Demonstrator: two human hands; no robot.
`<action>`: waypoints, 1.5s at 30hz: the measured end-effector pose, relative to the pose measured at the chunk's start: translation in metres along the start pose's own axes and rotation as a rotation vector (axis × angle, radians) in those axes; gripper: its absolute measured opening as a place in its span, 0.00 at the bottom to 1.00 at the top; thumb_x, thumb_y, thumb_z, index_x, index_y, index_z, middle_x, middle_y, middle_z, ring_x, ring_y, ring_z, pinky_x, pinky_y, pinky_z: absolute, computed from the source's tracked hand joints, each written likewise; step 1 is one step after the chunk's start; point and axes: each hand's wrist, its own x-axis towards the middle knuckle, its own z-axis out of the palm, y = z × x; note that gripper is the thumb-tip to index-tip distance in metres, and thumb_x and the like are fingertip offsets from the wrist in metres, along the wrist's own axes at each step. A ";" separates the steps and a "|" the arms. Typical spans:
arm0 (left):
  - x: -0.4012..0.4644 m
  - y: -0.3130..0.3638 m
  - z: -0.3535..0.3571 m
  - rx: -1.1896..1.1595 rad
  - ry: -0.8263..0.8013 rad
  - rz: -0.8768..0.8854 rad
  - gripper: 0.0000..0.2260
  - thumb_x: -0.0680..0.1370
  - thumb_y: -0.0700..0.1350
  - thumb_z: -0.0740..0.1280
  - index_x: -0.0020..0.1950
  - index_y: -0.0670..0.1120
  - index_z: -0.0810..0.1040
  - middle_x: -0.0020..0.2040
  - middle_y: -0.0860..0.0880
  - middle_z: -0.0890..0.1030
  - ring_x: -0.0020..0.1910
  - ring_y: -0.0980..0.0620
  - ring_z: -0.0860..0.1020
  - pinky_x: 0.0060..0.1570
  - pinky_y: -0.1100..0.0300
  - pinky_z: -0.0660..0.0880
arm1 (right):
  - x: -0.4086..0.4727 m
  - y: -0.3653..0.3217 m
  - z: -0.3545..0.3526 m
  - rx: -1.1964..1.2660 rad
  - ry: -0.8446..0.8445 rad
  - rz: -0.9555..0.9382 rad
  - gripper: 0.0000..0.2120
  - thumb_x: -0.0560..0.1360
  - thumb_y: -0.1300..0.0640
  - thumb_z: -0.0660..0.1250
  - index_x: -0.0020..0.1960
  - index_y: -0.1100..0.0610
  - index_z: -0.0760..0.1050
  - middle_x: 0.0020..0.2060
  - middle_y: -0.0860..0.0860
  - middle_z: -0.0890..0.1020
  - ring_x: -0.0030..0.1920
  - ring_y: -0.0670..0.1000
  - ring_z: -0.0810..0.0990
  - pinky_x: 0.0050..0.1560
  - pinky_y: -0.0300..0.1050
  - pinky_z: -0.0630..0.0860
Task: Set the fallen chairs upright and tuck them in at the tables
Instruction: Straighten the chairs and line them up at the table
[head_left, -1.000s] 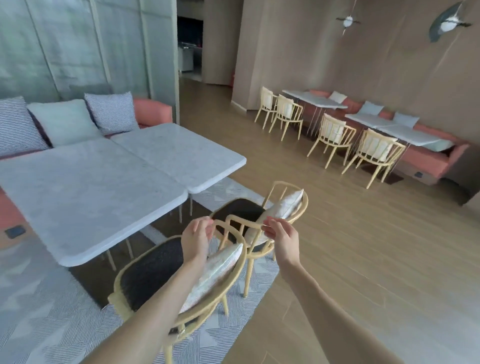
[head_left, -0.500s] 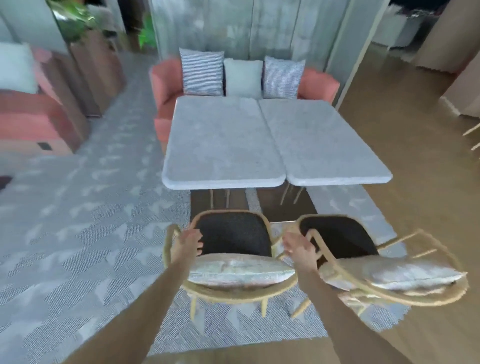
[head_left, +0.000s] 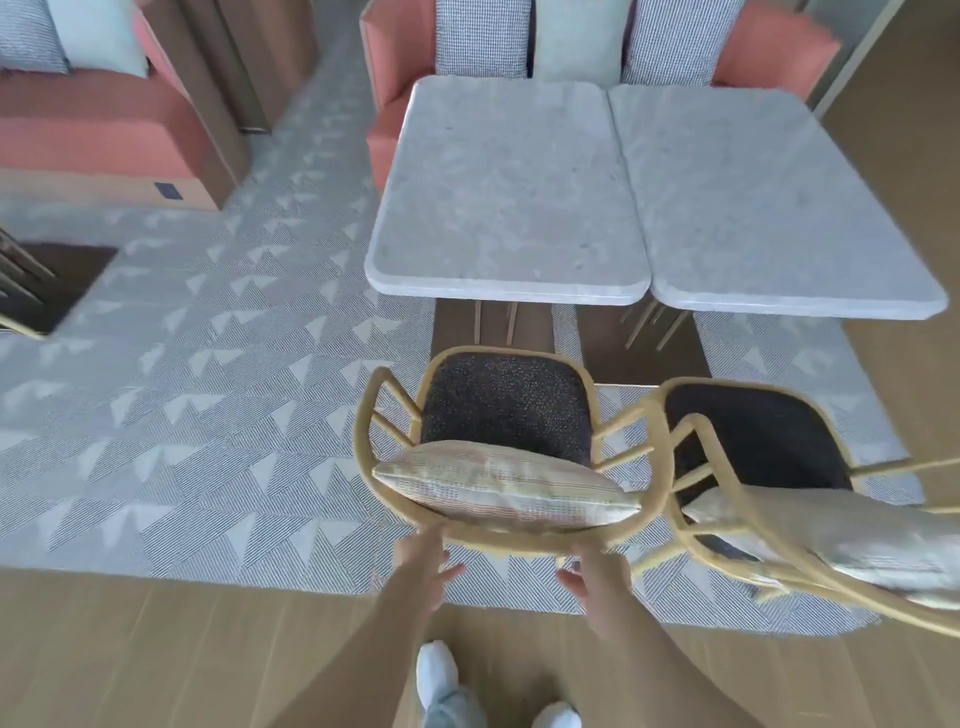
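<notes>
1. Two bare forearms reach up from the bottom of the frame to the curved back rail of the left chair (head_left: 506, 441), just below centre.
2. The left hand (head_left: 423, 558) touches the underside of the rail at its left end; its fingers are fairly straight and spread, thumb pointing right, not clearly wrapped round the wood.
3. The right hand (head_left: 597, 574) meets the rail at its right end, thumb pointing left; whether its fingers curl over the rail I cannot tell, as motion blur hides them.
4. The left chair stands upright on the patterned rug (head_left: 208, 415), with a tan bent-wood frame, dark speckled seat and a pale striped cushion (head_left: 504, 486) against its back.
5. Its seat front faces the left marble table (head_left: 506, 192) and lies near that table's edge but not under it.
6. A second chair (head_left: 753, 441) of the same kind stands just beside it at lower right, turned at an angle, its frame close to the first chair's arm.
7. The right marble table (head_left: 769, 197) abuts the left one; an orange sofa (head_left: 395, 104) with cushions sits behind both at the top.
8. Open rug spreads across the left; wooden floor (head_left: 156, 649) runs along the bottom, where white shoes (head_left: 439, 667) show.
</notes>
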 end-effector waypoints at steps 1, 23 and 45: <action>0.003 -0.003 0.002 0.009 -0.005 -0.005 0.13 0.78 0.37 0.70 0.62 0.37 0.75 0.45 0.41 0.72 0.46 0.46 0.76 0.35 0.52 0.82 | 0.002 0.001 0.003 0.046 -0.017 -0.002 0.13 0.78 0.63 0.65 0.57 0.71 0.74 0.36 0.59 0.82 0.37 0.59 0.85 0.48 0.53 0.83; 0.029 0.017 0.007 -0.214 -0.119 -0.032 0.26 0.74 0.30 0.72 0.68 0.42 0.67 0.55 0.33 0.79 0.48 0.32 0.83 0.31 0.44 0.82 | 0.019 -0.026 0.024 0.066 0.001 0.030 0.03 0.79 0.66 0.66 0.48 0.61 0.72 0.44 0.61 0.83 0.37 0.59 0.87 0.47 0.57 0.85; 0.047 0.068 0.079 -0.154 -0.199 -0.054 0.16 0.75 0.30 0.70 0.62 0.36 0.73 0.55 0.33 0.80 0.47 0.34 0.83 0.39 0.40 0.82 | 0.068 -0.112 0.021 0.037 -0.060 -0.089 0.06 0.81 0.62 0.66 0.46 0.64 0.72 0.42 0.62 0.84 0.43 0.60 0.87 0.53 0.57 0.83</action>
